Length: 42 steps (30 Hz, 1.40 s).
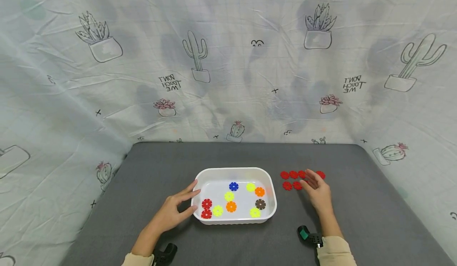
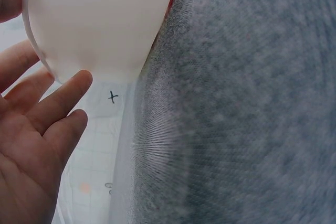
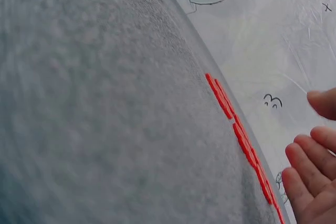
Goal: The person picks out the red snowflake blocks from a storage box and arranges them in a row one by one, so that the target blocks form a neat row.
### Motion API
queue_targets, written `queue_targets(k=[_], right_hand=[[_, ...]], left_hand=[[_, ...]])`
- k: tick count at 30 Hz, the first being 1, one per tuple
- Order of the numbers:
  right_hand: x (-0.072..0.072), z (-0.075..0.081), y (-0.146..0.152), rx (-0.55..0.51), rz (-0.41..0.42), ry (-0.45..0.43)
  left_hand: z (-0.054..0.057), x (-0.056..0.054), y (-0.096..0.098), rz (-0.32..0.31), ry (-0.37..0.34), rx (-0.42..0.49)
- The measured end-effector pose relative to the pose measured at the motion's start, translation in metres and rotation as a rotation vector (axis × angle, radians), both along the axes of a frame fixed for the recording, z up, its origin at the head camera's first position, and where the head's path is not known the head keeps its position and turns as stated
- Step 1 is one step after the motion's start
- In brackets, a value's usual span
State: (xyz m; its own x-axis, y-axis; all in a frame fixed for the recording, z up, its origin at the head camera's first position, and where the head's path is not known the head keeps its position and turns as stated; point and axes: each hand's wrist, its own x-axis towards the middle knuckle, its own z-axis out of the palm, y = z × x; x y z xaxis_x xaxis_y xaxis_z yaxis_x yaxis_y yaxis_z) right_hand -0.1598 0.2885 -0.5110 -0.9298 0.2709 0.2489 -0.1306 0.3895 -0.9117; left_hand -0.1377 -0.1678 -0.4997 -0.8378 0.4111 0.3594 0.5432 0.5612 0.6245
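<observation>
A white plastic tray (image 1: pixel 233 221) holds several notched, flower-shaped discs: yellow, orange, red, a blue disc (image 1: pixel 233 186) and a brown disc (image 1: pixel 260 204). My left hand (image 1: pixel 175 210) touches the tray's left rim with spread, loosely bent fingers. In the left wrist view, its fingertips (image 2: pixel 81 80) lie against the tray's side (image 2: pixel 105 30). To the right of the tray, red discs (image 1: pixel 293 174) lie in two rows on the table. Over the right part of these rows is my right hand (image 1: pixel 319 192), fingers relaxed, covering some discs. Its palm looks empty in the right wrist view.
A grey cloth-covered table (image 1: pixel 228 246) carries the tray and loose discs. Behind it hangs a pale curtain (image 1: pixel 228 59) printed with cacti, which also closes in both sides. A black wrist device (image 1: pixel 308 236) sits below each hand.
</observation>
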Motion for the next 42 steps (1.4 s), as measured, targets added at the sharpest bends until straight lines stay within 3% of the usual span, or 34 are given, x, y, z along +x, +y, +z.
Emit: queue_targets(k=[5,10,17,25,34,42], right_hand=[[0.002,0.010,-0.009,-0.034,0.056,0.018],[0.002,0.024,-0.023,-0.054,0.139,0.095],[0.006,0.046,-0.059,-0.040,0.279,0.170],[0.012,0.061,-0.108,-0.013,0.480,0.120],[0.003,0.070,-0.162,-0.057,0.652,0.122],[-0.010,0.064,-0.212,-0.074,0.726,0.053]], left_hand=[[0.000,0.001,0.000,0.001,-0.001,-0.002],[0.002,0.002,0.001,0.005,-0.003,0.001],[0.004,0.003,0.002,0.010,-0.009,0.000],[0.003,0.005,0.001,0.001,-0.006,0.001],[0.003,0.007,0.002,0.002,-0.019,0.001],[0.004,0.006,0.002,-0.008,-0.007,-0.001]])
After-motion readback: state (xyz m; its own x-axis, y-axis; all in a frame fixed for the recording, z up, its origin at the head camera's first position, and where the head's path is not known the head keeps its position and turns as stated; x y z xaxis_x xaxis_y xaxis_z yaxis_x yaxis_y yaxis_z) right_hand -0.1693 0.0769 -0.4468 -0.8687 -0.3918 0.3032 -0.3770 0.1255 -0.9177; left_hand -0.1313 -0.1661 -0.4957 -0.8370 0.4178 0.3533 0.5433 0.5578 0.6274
